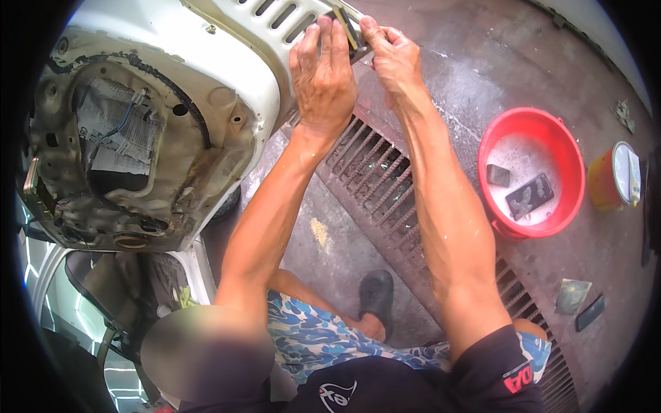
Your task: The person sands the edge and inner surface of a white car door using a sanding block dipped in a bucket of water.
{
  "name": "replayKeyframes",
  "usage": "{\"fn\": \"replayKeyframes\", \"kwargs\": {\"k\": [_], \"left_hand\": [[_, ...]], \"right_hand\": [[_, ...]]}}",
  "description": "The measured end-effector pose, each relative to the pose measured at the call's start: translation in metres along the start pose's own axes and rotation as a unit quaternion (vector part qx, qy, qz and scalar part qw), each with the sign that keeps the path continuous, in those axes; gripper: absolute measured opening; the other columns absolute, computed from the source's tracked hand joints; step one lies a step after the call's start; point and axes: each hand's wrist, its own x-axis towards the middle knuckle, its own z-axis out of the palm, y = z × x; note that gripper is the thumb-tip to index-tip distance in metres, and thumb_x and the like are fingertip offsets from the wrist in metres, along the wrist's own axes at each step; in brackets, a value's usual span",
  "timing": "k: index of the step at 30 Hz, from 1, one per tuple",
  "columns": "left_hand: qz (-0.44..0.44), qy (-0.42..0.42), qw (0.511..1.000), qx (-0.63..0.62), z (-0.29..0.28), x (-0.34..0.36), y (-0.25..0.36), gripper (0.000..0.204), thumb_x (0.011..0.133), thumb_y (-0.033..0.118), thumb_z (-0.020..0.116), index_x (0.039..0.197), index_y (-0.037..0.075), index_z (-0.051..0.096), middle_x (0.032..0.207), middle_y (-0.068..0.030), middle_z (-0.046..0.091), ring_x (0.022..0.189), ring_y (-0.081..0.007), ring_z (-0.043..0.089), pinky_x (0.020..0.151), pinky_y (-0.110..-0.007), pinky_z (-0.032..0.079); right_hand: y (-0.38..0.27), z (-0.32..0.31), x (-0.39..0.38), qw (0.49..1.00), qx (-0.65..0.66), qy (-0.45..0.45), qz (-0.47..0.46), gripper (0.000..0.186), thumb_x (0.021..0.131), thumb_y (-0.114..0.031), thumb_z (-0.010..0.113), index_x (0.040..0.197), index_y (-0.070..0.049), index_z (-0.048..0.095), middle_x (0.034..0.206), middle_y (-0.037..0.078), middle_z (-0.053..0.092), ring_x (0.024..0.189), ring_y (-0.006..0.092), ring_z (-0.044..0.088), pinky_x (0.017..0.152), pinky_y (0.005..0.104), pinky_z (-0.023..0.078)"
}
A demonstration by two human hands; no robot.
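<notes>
My left hand (323, 86) is raised at the top, its fingers bent over a small dark block with a yellowish strip (348, 29). It lies against the slotted edge of a white car panel (268, 17). Just right of it my right hand (396, 58) is closed, thumb against curled fingers, close by the block's end. What those fingers pinch, if anything, is hidden. The opened vehicle door or hatch (220, 148) fills the upper left, its bare inner side showing a wire and newspaper behind an opening.
A red bucket (487, 148) of sudsy water holds a grey block (498, 175) and a dark foamy block (530, 197). Beside it stands a yellow can (606, 186). A sandpaper sheet (573, 296) and a dark phone-like object (590, 313) lie on the floor. A metal drain grate (385, 186) crosses beneath my arms.
</notes>
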Motion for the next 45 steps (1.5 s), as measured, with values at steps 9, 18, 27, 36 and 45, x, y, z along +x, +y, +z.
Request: {"fn": "replayKeyframes", "kwargs": {"k": [9, 18, 27, 36, 45], "left_hand": [[0.015, -0.014, 0.999, -0.044, -0.007, 0.017, -0.005, 0.054, 0.092, -0.001, 0.058, 0.146, 0.001, 0.056, 0.146, -0.015, 0.06, 0.139, -0.0297, 0.048, 0.116, -0.052, 0.035], [0.031, -0.003, 0.999, -0.005, 0.001, 0.018, -0.002, 0.05, 0.089, 0.003, 0.061, 0.139, -0.002, 0.059, 0.142, -0.0145, 0.063, 0.136, -0.028, 0.052, 0.118, -0.048, 0.035], [0.032, -0.028, 0.998, -0.047, -0.015, 0.005, -0.022, 0.054, 0.089, -0.004, 0.057, 0.143, -0.002, 0.056, 0.144, -0.018, 0.061, 0.138, -0.0319, 0.051, 0.118, -0.052, 0.035], [0.014, -0.008, 0.998, -0.056, -0.01, 0.007, -0.012, 0.054, 0.089, -0.004, 0.055, 0.143, -0.004, 0.055, 0.141, -0.0197, 0.062, 0.135, -0.0342, 0.052, 0.116, -0.051, 0.037], [0.012, -0.032, 0.997, -0.066, -0.02, 0.005, -0.016, 0.054, 0.091, -0.003, 0.058, 0.145, 0.003, 0.056, 0.143, -0.0123, 0.064, 0.129, -0.0331, 0.057, 0.112, -0.047, 0.041]], "right_hand": [[-0.003, -0.002, 0.003, 0.998, -0.061, -0.002, 0.021, 0.043, 0.096, -0.047, 0.074, 0.095, -0.004, 0.077, 0.08, 0.003, 0.069, 0.074, 0.0128, 0.059, 0.07, 0.0313, 0.05], [-0.003, -0.004, 0.004, 1.0, -0.019, -0.017, 0.016, 0.044, 0.094, -0.049, 0.077, 0.097, -0.005, 0.077, 0.077, -0.004, 0.065, 0.068, 0.0057, 0.049, 0.062, 0.0254, 0.043], [-0.003, -0.004, 0.002, 0.999, -0.04, -0.011, 0.015, 0.045, 0.093, -0.051, 0.077, 0.096, -0.006, 0.078, 0.078, -0.002, 0.066, 0.07, 0.0064, 0.051, 0.063, 0.0262, 0.043], [-0.002, -0.005, 0.006, 0.999, -0.039, -0.012, 0.009, 0.048, 0.091, -0.051, 0.079, 0.099, -0.004, 0.078, 0.079, -0.002, 0.066, 0.071, 0.0064, 0.052, 0.064, 0.026, 0.045], [-0.003, -0.002, 0.004, 0.999, -0.026, -0.008, 0.027, 0.04, 0.093, -0.043, 0.08, 0.098, -0.003, 0.079, 0.082, 0.0, 0.071, 0.078, 0.0086, 0.057, 0.071, 0.0274, 0.046]]}}
